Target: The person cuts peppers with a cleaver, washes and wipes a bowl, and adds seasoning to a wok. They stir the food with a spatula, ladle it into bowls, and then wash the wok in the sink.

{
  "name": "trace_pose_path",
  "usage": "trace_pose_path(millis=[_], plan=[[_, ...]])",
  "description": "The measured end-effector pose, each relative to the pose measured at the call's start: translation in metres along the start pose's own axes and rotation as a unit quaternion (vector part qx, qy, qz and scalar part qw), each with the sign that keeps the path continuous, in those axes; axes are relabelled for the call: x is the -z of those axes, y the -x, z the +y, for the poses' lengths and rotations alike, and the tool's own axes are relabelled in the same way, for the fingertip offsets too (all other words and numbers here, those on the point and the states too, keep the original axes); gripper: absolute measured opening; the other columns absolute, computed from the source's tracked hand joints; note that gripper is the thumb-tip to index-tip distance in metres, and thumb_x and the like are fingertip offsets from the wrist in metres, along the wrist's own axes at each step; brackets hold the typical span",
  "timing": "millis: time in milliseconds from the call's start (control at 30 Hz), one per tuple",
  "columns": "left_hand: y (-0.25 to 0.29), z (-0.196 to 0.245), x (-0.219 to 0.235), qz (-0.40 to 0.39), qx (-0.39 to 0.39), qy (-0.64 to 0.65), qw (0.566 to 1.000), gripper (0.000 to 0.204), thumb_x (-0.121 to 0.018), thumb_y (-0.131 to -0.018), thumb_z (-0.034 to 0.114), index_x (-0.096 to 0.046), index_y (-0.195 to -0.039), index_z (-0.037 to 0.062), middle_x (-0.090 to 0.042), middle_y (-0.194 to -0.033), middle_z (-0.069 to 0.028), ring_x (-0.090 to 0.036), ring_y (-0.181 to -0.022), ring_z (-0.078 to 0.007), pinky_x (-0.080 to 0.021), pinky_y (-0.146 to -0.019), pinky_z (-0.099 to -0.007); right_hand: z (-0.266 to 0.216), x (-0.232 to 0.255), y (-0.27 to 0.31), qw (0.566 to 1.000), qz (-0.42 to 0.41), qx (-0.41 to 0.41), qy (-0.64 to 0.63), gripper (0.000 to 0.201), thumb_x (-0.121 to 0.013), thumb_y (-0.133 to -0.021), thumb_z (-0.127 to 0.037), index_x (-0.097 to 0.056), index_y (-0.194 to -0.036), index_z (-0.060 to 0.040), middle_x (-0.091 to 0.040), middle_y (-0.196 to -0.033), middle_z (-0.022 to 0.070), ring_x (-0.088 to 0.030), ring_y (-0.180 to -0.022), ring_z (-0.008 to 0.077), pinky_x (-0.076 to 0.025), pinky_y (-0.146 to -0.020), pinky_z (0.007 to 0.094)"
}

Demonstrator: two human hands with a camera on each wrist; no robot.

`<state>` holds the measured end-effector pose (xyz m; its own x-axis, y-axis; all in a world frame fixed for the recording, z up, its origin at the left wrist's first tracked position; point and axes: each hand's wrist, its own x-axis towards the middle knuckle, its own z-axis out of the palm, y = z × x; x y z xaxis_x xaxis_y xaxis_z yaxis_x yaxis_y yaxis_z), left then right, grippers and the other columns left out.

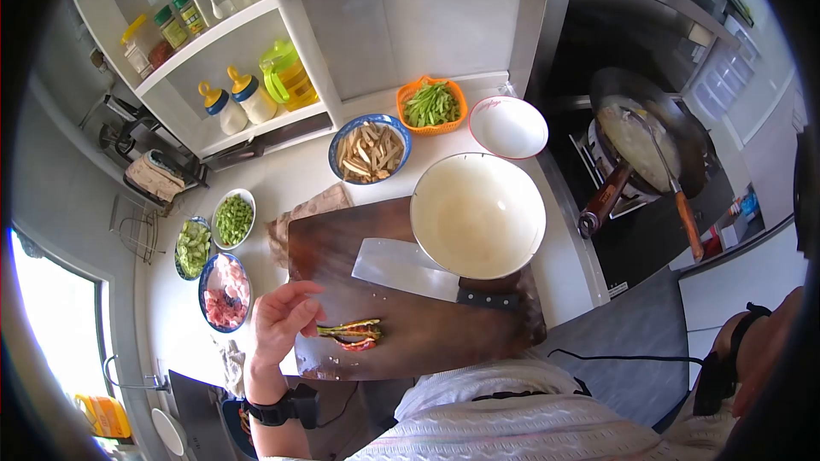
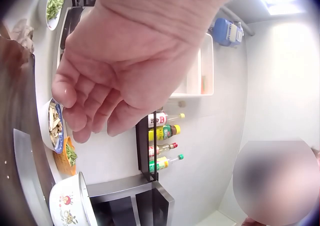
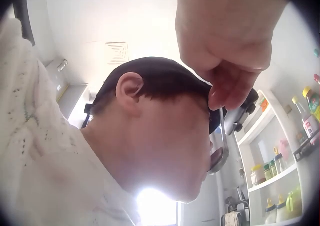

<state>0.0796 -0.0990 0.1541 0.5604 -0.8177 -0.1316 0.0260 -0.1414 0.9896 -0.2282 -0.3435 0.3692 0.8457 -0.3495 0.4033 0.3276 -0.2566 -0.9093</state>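
Left hand [image 2: 120, 81] relaxed | right hand [image 3: 227, 46] pinches slim metal item [image 3: 224, 136] | lower end unclear

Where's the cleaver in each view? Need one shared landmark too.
Head: cleaver near centre, on the cutting board.
Left wrist: lower left, blade beside the white pot.
Right wrist: not in it.
Landmark: black rack; head top edge, left wrist lower centre, right wrist right edge.

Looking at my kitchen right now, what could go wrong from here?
The cleaver lies loose on the board, so the left hand, beside the peppers, might brush it when reaching across. The wooden-handled utensil sticks out past the rim of the wok and might get knocked. If the heat is on, which I can't tell, the food inside might scorch.
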Motion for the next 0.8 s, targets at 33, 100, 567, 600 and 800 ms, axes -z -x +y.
trace_pose_path(millis=[33, 100, 567, 600, 800], plan=[[-0.002, 0.002, 0.002, 0.002, 0.005, -0.01, 1.0, 0.022, -0.06, -0.086, 0.012, -0.059, -0.103, -0.002, -0.063, -0.07, -0.0054, -0.052, -0.051, -0.0055, -0.042, -0.047, -0.018, 0.001, 0.0, 0.0, 1.0, 0.001, 0.001, 0.006, 0.01, -0.04, -0.093, -0.018, -0.041, -0.094, -0.0078, -0.049, -0.062, 0.0071, -0.047, -0.047, 0.0163, -0.041, -0.042, 0.0262], [-0.008, 0.003, 0.007, 0.001, 0.008, -0.008, 1.0, 0.021, -0.059, -0.086, 0.012, -0.059, -0.103, -0.0014, -0.063, -0.07, -0.0049, -0.052, -0.051, -0.0056, -0.042, -0.047, -0.0179, 0.002, -0.001, 0.0, 1.0, 0.005, 0.006, 0.018, 0.012, -0.038, -0.094, -0.02, -0.04, -0.094, -0.0083, -0.047, -0.061, 0.0056, -0.046, -0.045, 0.0149, -0.039, -0.04, 0.025], [-0.037, 0.001, 0.033, 0.0, -0.006, -0.02, 1.0, 0.025, -0.06, -0.085, 0.014, -0.056, -0.105, -0.0019, -0.061, -0.07, -0.0059, -0.051, -0.05, -0.0062, -0.04, -0.046, -0.0177, 0.057, 0.041, -0.012, 0.953, 0.244, -0.049, 0.176, 0.021, -0.049, -0.09, -0.016, -0.053, -0.099, 0.002, -0.057, -0.065, 0.0096, -0.054, -0.051, 0.0156, -0.045, -0.05, 0.0253], [-0.038, 0.004, 0.032, 0.017, -0.018, -0.052, 0.998, 0.027, -0.058, -0.086, 0.018, -0.057, -0.102, -0.0032, -0.06, -0.067, -0.0059, -0.05, -0.048, -0.0083, -0.038, -0.045, -0.0189, 0.059, 0.045, -0.016, 0.948, 0.245, -0.07, 0.191, 0.021, -0.051, -0.089, -0.016, -0.054, -0.098, 0.0019, -0.058, -0.067, 0.0095, -0.055, -0.053, 0.0159, -0.046, -0.051, 0.0251], [-0.054, 0.024, 0.04, 0.021, -0.014, -0.086, 0.996, 0.024, -0.058, -0.085, 0.016, -0.058, -0.099, -0.0025, -0.059, -0.066, -0.0046, -0.05, -0.049, -0.0068, -0.038, -0.045, -0.0183, 0.103, 0.077, -0.062, 0.927, 0.188, -0.234, 0.225, 0.02, -0.055, -0.087, -0.019, -0.054, -0.094, 0.0005, -0.06, -0.077, 0.0083, -0.06, -0.063, 0.0133, -0.05, -0.058, 0.0237]])
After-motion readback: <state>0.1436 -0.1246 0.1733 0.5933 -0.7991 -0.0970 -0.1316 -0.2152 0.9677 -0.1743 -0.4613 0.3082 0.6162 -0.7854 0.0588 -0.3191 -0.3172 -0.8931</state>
